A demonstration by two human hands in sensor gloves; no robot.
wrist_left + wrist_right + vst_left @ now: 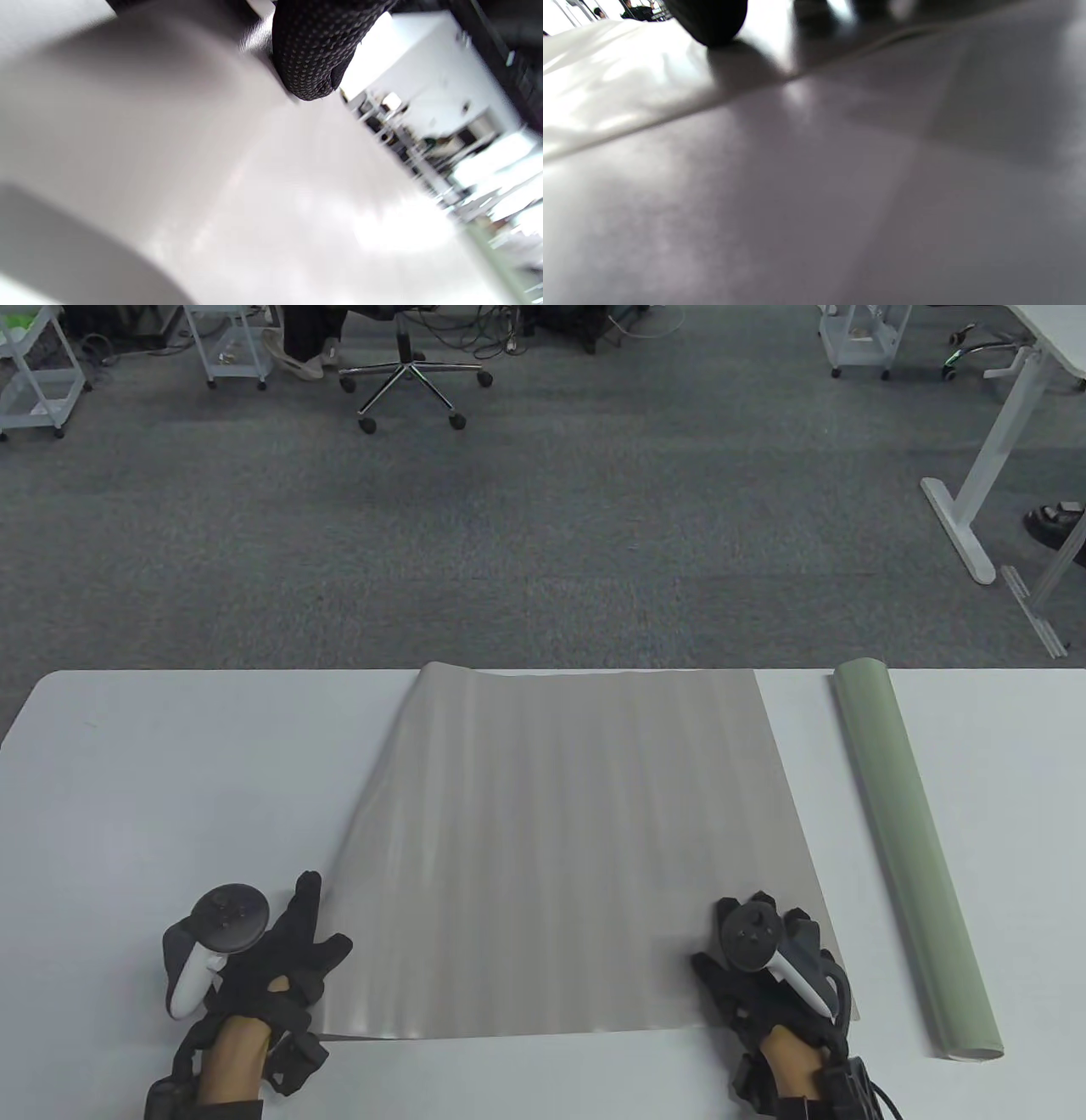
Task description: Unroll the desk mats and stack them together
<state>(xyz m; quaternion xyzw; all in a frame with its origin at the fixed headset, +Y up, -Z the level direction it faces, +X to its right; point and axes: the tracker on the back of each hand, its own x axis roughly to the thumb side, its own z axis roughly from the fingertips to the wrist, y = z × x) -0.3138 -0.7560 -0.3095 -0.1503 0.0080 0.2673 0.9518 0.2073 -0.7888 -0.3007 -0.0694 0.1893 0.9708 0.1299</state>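
A grey desk mat [568,848] lies unrolled across the middle of the white table [170,780], its far left corner curling up a little. My left hand [293,946] rests with spread fingers on the mat's near left corner; a gloved fingertip [312,55] touches the grey mat [212,190] in the left wrist view. My right hand [764,950] presses flat on the mat's near right corner; a fingertip [712,21] shows on the mat [814,190] in the right wrist view. A rolled green mat [912,853] lies to the right, apart from both hands.
The table's far edge runs just behind the mat. Beyond it is grey carpet with an office chair [416,377], white carts [225,343] and a white desk leg [967,513].
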